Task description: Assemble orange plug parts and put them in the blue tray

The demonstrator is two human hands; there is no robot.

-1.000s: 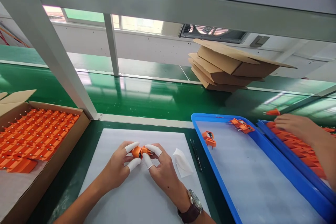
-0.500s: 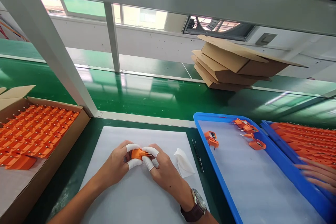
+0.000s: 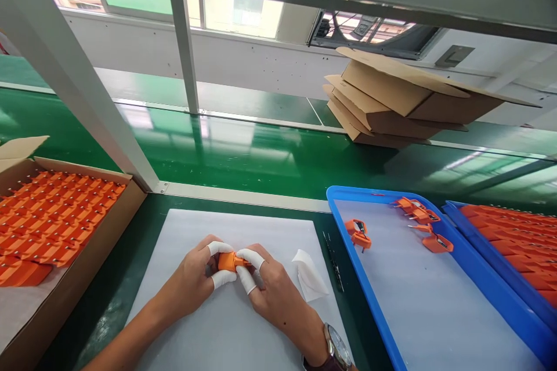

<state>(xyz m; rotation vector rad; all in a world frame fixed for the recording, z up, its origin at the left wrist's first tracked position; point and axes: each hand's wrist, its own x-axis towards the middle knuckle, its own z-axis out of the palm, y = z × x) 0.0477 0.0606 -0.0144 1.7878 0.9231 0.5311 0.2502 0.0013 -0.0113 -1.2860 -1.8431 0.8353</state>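
Observation:
Both hands close on a small orange plug (image 3: 227, 261) above the white work mat (image 3: 195, 324). My left hand (image 3: 198, 269), with white finger cots on thumb and forefinger, pinches the plug's left end. My right hand (image 3: 272, 278), also in white finger cots and with a watch at the wrist, grips the right end, where the fingers partly cover the plug. A crumpled white tissue (image 3: 310, 275) lies right of my right hand. Dark tweezers (image 3: 333, 261) rest beside the mat's right edge.
At right a blue tray (image 3: 361, 295) carries several orange plugs (image 3: 437, 242); a second blue tray (image 3: 483, 258) is packed with rows of orange parts. A cardboard box (image 3: 93, 252) full of orange plugs stands left, by a metal post (image 3: 96, 87). Flattened cartons (image 3: 391, 104) are stacked behind.
My right fingers have closed further over the plug's right end, hiding the pins that showed before. Another person's hand has left the right edge. The view has shifted slightly.

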